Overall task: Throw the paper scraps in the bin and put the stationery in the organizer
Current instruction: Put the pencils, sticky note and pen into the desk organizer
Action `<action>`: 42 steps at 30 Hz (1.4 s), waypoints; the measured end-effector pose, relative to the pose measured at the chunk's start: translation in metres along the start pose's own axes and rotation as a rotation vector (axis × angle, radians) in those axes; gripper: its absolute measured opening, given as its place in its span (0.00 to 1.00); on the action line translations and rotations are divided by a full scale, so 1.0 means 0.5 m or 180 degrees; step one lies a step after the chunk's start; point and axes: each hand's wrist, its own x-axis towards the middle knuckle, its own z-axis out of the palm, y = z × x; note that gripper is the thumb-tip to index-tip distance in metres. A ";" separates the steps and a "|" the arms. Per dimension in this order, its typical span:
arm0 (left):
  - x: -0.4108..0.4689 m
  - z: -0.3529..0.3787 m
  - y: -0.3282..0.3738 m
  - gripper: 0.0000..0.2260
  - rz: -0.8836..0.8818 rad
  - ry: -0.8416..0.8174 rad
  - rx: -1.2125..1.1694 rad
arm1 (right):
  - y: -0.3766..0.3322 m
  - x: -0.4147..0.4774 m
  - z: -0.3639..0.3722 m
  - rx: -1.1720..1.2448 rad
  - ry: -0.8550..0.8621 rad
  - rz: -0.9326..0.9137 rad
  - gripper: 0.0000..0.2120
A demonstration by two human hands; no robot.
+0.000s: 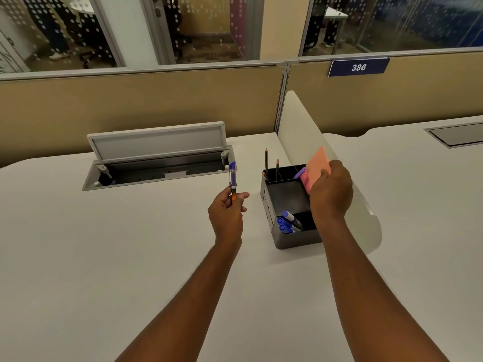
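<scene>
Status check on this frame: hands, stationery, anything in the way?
Left hand holds blue pen upright, clear of the desk. Right hand lowers orange sticky pad into black organizer. Markers, pencils already in. Nothing blocking.

- My left hand (pixel 226 210) pinches a blue-capped pen (pixel 233 179) upright above the white tabletop (pixel 104 244).
- My right hand (pixel 330 190) grips an orange sticky-note pad (pixel 317 163), tilted over the black organizer (pixel 290 205).
- I see two pencils (pixel 266 160) standing in its far compartment and blue markers (pixel 287 223) lying in the near one.
- Behind my left hand, a cable hatch (pixel 156 158) stands open.
</scene>
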 end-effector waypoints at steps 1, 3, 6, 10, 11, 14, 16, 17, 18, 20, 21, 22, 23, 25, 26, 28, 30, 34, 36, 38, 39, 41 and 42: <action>0.001 -0.002 -0.001 0.14 0.0012 -0.0011 -0.0006 | 0.000 -0.002 0.003 -0.0044 -0.0071 0.0002 0.14; 0.003 -0.005 -0.001 0.14 0.0045 -0.0037 -0.0006 | 0.004 -0.002 0.011 -0.0111 -0.0188 0.0010 0.14; 0.011 -0.010 -0.003 0.14 0.0046 -0.0034 -0.0021 | 0.010 0.002 0.024 -0.0148 -0.0305 0.0088 0.13; 0.018 -0.014 -0.006 0.13 0.0055 -0.0034 -0.0022 | 0.017 0.008 0.044 -0.0177 -0.0403 0.0117 0.11; 0.019 -0.014 -0.007 0.13 0.0057 -0.0044 -0.0033 | 0.019 0.010 0.049 -0.0194 -0.0423 0.0135 0.11; 0.022 -0.018 -0.009 0.13 0.0065 -0.0068 -0.0057 | 0.020 0.014 0.061 -0.0224 -0.0500 0.0220 0.09; 0.025 -0.021 -0.012 0.13 0.0074 -0.0099 -0.0049 | 0.021 0.014 0.065 -0.0243 -0.0571 0.0274 0.09; 0.026 -0.022 -0.012 0.13 0.0083 -0.0123 -0.0047 | 0.023 0.014 0.067 -0.0247 -0.0600 0.0294 0.08; 0.026 -0.024 -0.013 0.14 0.0092 -0.0146 -0.0045 | 0.025 0.014 0.069 -0.0238 -0.0617 0.0309 0.08; 0.027 -0.025 -0.013 0.14 0.0097 -0.0187 -0.0048 | 0.030 0.014 0.075 -0.0216 -0.0629 0.0318 0.07; 0.027 -0.025 -0.013 0.15 0.0096 -0.0212 -0.0053 | 0.034 0.015 0.078 -0.0226 -0.0632 0.0319 0.07; 0.027 -0.024 -0.012 0.15 0.0094 -0.0238 -0.0057 | 0.038 0.017 0.082 -0.0247 -0.0643 0.0323 0.07; 0.027 -0.023 -0.012 0.15 0.0098 -0.0262 -0.0058 | 0.040 0.018 0.084 -0.0264 -0.0647 0.0328 0.08; 0.026 -0.018 -0.013 0.16 0.0128 -0.0307 -0.0022 | 0.039 0.015 0.081 -0.0227 -0.0582 0.0302 0.09; 0.026 -0.016 -0.013 0.16 0.0148 -0.0330 0.0015 | 0.034 0.011 0.075 -0.0156 -0.0484 0.0256 0.11; 0.024 -0.010 -0.013 0.16 0.0192 -0.0374 0.0087 | 0.016 -0.001 0.057 0.0068 -0.0190 0.0049 0.13; 0.021 -0.004 -0.012 0.16 0.0227 -0.0421 0.0118 | -0.003 -0.010 0.045 0.0387 0.0101 -0.0292 0.11; 0.013 0.010 -0.011 0.16 0.0221 -0.0560 0.0157 | -0.046 -0.016 0.030 0.1216 -0.0263 -0.0714 0.09; 0.009 0.014 -0.010 0.17 0.0211 -0.0637 0.0168 | -0.071 -0.023 0.018 0.1450 -0.0955 -0.0794 0.11; 0.004 0.019 -0.006 0.17 0.0201 -0.0683 0.0185 | -0.092 -0.028 0.009 0.1432 -0.1811 -0.0925 0.17; 0.002 0.020 -0.003 0.16 0.0202 -0.0704 0.0210 | -0.100 -0.030 0.007 0.1351 -0.2130 -0.1024 0.19; -0.001 0.023 0.002 0.16 0.0208 -0.0740 0.0285 | -0.109 -0.033 0.005 0.1177 -0.2381 -0.1201 0.21; -0.003 0.023 0.003 0.16 0.0214 -0.0761 0.0307 | -0.110 -0.034 0.005 0.1174 -0.2370 -0.1233 0.21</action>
